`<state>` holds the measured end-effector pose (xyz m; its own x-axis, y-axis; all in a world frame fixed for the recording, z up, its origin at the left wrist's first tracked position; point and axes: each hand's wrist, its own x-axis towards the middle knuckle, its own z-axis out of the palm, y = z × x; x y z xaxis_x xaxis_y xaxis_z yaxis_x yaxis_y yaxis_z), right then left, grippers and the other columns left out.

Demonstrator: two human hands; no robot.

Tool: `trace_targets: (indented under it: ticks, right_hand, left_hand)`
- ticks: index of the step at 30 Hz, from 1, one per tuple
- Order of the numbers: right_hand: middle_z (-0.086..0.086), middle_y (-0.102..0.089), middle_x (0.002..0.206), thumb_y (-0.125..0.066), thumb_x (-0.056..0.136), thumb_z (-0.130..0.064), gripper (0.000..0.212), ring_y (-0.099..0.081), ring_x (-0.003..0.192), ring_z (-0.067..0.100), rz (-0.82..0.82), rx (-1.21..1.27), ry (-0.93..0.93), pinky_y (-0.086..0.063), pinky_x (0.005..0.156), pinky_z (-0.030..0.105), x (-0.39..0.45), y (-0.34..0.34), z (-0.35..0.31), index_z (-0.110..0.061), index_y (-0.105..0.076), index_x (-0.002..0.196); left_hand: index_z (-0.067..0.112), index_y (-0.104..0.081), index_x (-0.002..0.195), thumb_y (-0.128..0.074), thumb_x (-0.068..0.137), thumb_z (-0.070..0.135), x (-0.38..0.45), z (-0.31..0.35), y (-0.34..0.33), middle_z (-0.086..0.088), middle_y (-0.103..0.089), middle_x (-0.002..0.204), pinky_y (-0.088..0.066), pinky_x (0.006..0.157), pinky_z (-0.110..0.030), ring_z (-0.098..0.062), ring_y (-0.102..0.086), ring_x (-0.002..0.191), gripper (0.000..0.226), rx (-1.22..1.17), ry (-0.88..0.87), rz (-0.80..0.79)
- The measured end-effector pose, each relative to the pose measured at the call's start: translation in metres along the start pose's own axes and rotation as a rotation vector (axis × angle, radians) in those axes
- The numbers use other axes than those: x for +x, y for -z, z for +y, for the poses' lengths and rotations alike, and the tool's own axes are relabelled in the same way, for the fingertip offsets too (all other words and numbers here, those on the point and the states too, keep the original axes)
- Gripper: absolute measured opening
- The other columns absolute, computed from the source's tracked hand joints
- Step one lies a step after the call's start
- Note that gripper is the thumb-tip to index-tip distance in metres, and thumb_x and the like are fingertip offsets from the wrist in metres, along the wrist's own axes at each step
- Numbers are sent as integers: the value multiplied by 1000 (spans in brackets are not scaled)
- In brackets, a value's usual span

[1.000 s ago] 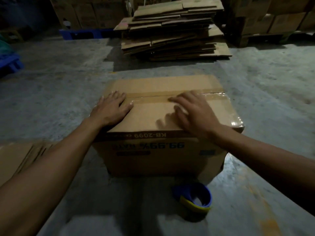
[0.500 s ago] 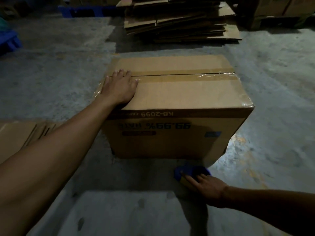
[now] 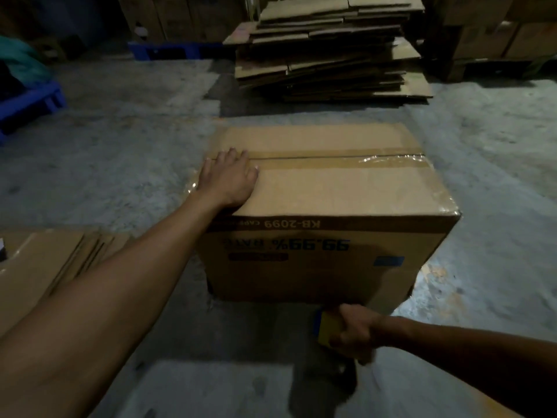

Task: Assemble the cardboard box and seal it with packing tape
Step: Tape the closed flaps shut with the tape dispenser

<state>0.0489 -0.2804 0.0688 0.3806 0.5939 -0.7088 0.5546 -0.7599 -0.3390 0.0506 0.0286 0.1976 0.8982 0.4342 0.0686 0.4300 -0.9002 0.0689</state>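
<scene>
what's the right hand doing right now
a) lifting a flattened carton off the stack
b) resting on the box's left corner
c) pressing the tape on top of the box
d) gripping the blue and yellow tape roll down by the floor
d: the right hand is closed around the blue and yellow tape roll below the brown cardboard box, while the left hand lies flat on the box top.

We count one box, one tape roll, two hands, one far stack of flat cardboard, and two blue pallets.
</scene>
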Motion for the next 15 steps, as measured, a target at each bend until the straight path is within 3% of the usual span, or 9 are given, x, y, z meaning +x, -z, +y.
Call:
trace_targets:
  ticks: [2,5,7,9,11,14,15]
  right_hand:
    - [4,-51,135,-69,84,-38,58,-54,114,18,24,91,79,-49,95,30,-8,25,-21,-20,-48,136]
    - [-13,-60,124,-73,80,-41,55,-58,105,6,15,131,321,-48,82,13,-41,70,-56,-38,-56,132]
    - [-16,-63,120,-73,81,-40,51,-61,103,2,50,230,437,-48,82,12,-67,105,-76,-41,-58,129]
    - [-7,-67,118,-69,85,-35,44,-65,101,8,144,425,560,-53,83,20,-90,141,-88,-36,-60,128]
    - [7,-70,110,-63,89,-36,42,-68,80,16,243,589,665,-57,68,24,-105,176,-87,-33,-58,130]
    - [40,-56,89,-53,89,-43,37,-51,44,18,368,776,709,-51,45,30,-110,212,-74,-41,-59,126]
    - [39,-51,72,-51,90,-44,31,-46,39,18,407,882,718,-49,44,30,-107,219,-69,-39,-66,116]
  left_hand:
    - [17,-20,154,-18,100,49,0,0,2,-12,-16,162,-9,118,-53,-31,-14,148,62,-8,1,-5]
    - [19,-17,155,-19,101,49,-3,1,1,-11,-12,163,-6,118,-52,-30,-10,150,62,-29,2,-40]
    - [19,-17,155,-21,101,49,-4,0,3,-10,-10,164,-4,119,-50,-28,-8,150,61,-59,3,-42]
    - [20,-20,155,-25,101,48,-4,-1,6,-9,-12,164,-4,120,-49,-27,-8,150,61,-90,3,-28]
    - [20,-21,155,-29,100,47,-3,-1,8,-8,-13,164,-5,120,-50,-27,-7,150,61,-107,-4,-23]
    - [24,-27,152,-35,98,48,-1,0,11,-6,-18,163,-6,119,-51,-29,-8,150,60,-179,23,16]
    - [25,-32,150,-37,97,49,-1,1,15,-5,-22,161,-7,119,-51,-30,-11,150,58,-220,42,36]
